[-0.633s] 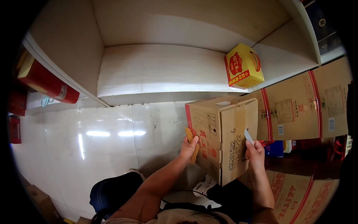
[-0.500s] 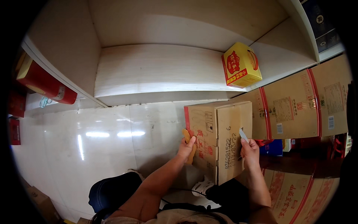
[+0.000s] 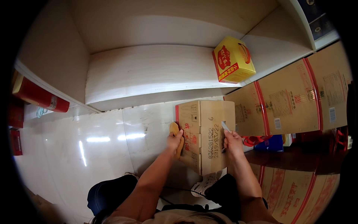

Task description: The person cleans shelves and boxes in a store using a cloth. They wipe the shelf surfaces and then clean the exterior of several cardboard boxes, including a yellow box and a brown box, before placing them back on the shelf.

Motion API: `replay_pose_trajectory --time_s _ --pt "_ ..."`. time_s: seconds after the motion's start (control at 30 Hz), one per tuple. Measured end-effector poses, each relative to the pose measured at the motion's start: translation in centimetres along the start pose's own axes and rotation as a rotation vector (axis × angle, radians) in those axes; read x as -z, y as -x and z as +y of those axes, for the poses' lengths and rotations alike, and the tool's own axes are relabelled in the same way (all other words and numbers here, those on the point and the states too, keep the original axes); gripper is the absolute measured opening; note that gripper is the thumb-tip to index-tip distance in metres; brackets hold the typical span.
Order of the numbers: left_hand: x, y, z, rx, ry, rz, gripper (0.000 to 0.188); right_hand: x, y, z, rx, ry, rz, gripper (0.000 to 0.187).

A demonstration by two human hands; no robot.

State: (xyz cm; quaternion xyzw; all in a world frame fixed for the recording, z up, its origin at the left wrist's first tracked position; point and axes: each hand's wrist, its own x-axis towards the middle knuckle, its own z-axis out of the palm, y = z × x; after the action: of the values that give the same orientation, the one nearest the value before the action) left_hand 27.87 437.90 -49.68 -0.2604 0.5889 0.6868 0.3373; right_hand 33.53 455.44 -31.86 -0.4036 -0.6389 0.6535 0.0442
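A brown cardboard box with red and black print is tilted in front of me, above the floor or partly on it; I cannot tell which. My left hand is closed at its left side, with a tan oblong piece sticking out above and below the fingers. What kind of thing that piece is does not show clearly. At the box's right face, my right hand pinches a narrow pale grey blade-like piece, whose tip lies over the cardboard.
A yellow and red carton with a handle stands on the white shelf ahead. Larger brown boxes are stacked at my right. Red boxes sit at the left. My shoe is on the shiny tile floor.
The box and both my hands have shifted left in the picture, as have the shelf and the yellow carton slightly. The box has turned a little. Both hands keep hold.
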Motion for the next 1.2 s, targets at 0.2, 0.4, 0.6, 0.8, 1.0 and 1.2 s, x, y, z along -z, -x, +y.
replay_pose_trajectory --time_s 0.2,0.4,0.6,0.8,1.0,1.2 --pt "1.6 -0.5 6.5 -0.115 0.043 -0.084 0.035 -1.0 -1.4 1.0 -0.018 0.037 -0.029 0.024" --pt "3.7 3.5 14.2 -0.051 0.148 -0.327 0.03 -2.6 -1.8 1.5 -0.068 0.032 -0.077 0.023" --pt "3.1 7.5 17.7 -0.069 0.394 -0.516 0.033 -3.5 -1.5 2.7 -0.116 0.057 -0.111 0.018" --pt "0.2 10.0 17.8 -0.084 0.708 -0.676 0.03 -3.1 -0.7 0.8 0.488 0.605 -0.046 0.034" --pt "-5.6 11.2 13.7 -0.645 0.112 -0.443 0.027 -7.1 1.6 -4.8 0.345 -0.232 -0.281 0.047" --pt "-2.9 9.2 12.9 -0.774 -0.081 -0.096 0.032 -6.9 -7.0 -6.5 0.633 0.375 -0.435 0.038"
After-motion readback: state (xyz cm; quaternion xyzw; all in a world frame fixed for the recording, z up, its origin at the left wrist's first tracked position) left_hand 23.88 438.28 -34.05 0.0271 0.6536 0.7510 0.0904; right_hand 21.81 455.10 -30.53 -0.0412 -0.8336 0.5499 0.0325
